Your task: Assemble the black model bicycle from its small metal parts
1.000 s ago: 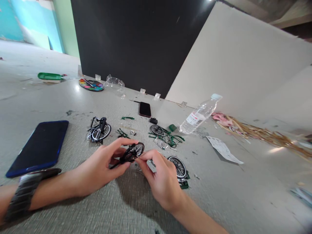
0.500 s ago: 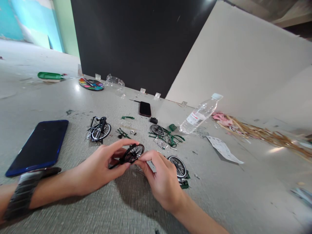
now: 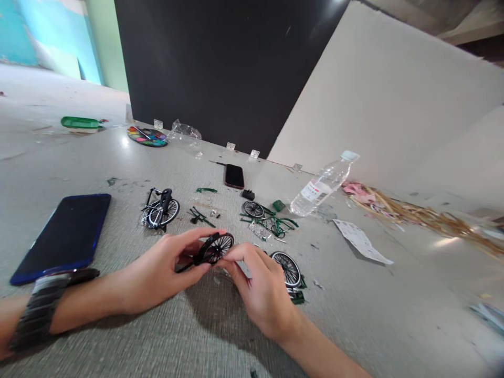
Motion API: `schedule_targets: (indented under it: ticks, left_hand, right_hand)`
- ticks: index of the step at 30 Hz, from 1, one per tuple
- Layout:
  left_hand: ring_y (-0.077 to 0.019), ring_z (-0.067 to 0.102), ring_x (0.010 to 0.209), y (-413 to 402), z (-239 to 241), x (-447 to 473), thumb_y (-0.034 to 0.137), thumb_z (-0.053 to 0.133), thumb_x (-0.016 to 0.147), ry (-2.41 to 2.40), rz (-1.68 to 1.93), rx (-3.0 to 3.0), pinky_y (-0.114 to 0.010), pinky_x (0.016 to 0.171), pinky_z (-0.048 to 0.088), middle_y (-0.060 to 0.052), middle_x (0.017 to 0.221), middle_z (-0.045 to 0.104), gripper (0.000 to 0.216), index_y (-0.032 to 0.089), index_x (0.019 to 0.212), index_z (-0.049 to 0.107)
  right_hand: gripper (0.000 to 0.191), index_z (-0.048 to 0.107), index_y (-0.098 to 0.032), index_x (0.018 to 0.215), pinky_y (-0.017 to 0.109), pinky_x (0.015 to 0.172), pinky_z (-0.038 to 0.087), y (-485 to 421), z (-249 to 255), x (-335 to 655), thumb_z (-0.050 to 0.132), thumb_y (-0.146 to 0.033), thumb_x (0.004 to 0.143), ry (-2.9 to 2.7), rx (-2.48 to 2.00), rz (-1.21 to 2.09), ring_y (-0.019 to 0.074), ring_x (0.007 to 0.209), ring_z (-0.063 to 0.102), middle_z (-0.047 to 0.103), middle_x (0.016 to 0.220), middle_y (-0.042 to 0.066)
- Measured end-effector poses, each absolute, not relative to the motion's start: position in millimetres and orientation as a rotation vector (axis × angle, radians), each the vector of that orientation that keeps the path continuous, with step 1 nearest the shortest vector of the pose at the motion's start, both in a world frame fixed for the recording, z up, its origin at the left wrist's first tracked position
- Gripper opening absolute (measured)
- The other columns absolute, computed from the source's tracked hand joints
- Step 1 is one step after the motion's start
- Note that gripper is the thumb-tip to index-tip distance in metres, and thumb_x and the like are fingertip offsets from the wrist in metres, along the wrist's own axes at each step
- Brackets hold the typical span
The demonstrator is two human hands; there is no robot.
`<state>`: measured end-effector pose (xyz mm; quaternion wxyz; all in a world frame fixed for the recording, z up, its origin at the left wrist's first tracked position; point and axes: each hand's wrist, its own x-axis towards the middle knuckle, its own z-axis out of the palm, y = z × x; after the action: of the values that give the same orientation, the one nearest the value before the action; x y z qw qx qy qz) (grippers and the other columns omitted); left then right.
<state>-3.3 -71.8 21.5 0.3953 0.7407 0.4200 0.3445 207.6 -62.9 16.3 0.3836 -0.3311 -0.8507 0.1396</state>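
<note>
My left hand [image 3: 163, 270] pinches a small black spoked model wheel [image 3: 216, 247] with a black strut trailing from it, thumb below and fingers over the rim. My right hand [image 3: 263, 290] is curled beside it, thumb and forefinger pressed at the wheel's right edge; a small grey piece [image 3: 244, 269] shows under its fingers. Both hands hover just above the grey table [image 3: 197, 331]. A second loose wheel [image 3: 288, 269] lies just right of my right hand.
A partly built black model bicycle [image 3: 159, 209] and green bicycle parts [image 3: 271, 220] lie beyond my hands. A blue phone [image 3: 63, 236] rests at left, a dark phone [image 3: 234, 176] farther back, a lying water bottle [image 3: 323, 185], a paper sheet [image 3: 362, 241], straw [image 3: 417, 215], a paint palette [image 3: 147, 137], a green tray [image 3: 81, 123].
Almost nothing differs: both hands stay on the wheel, with the right fingers shifting slightly at its rim.
</note>
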Motion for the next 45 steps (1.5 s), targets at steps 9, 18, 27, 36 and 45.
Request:
schedule_targets:
  ticks: [9,18,27,36,45]
  left_hand:
    - [-0.021,0.062,0.121,-70.0,15.3,-5.3,0.026,0.056,0.095,1.004,0.825,1.865,-0.037,0.103,0.052,-0.001,0.131,0.067,0.054,0.032,0.147,0.045]
    - [-0.0221,0.058,0.128,-71.6,20.0,-4.9,0.024,0.058,0.092,1.019,0.876,1.804,-0.036,0.1,0.055,-0.002,0.137,0.064,0.05,0.029,0.142,0.05]
    - [-0.0225,0.057,0.129,-71.1,17.0,-5.6,0.027,0.058,0.094,1.014,0.879,1.904,-0.034,0.099,0.055,-0.002,0.142,0.061,0.046,0.029,0.14,0.054]
    - [-0.0216,0.058,0.127,-71.7,15.8,-7.8,0.027,0.059,0.095,1.0,0.898,1.994,-0.028,0.089,0.059,0.001,0.142,0.06,0.049,0.038,0.142,0.05]
    - [-0.0216,0.065,0.111,-69.9,15.2,-6.0,0.026,0.066,0.09,1.009,0.889,1.808,-0.031,0.084,0.059,-0.005,0.13,0.067,0.05,0.03,0.138,0.054]
  right_hand:
    - [0.012,0.055,-0.024,0.088,0.028,0.065,0.051,-61.7,18.1,208.2,0.052,-0.021,0.1,-2.186,-0.829,0.367,0.0151,0.075,0.064,0.065,0.079,0.001]
    - [0.009,0.055,-0.024,0.091,0.028,0.067,0.051,-62.6,18.5,207.2,0.055,-0.019,0.098,-2.197,-0.824,0.345,0.0149,0.077,0.064,0.066,0.082,0.001]
    - [0.008,0.055,-0.023,0.092,0.024,0.072,0.051,-62.4,14.7,209.5,0.06,-0.018,0.096,-2.122,-0.797,0.388,0.012,0.08,0.064,0.066,0.086,-0.001]
    - [0.009,0.055,-0.022,0.091,0.026,0.071,0.05,-62.1,14.7,208.8,0.061,-0.016,0.096,-2.117,-0.81,0.341,0.0128,0.079,0.063,0.065,0.084,-0.001]
    - [0.01,0.055,-0.023,0.093,0.026,0.067,0.049,-61.6,16.4,210.1,0.06,-0.015,0.095,-2.125,-0.779,0.371,0.0121,0.075,0.062,0.064,0.083,-0.001]
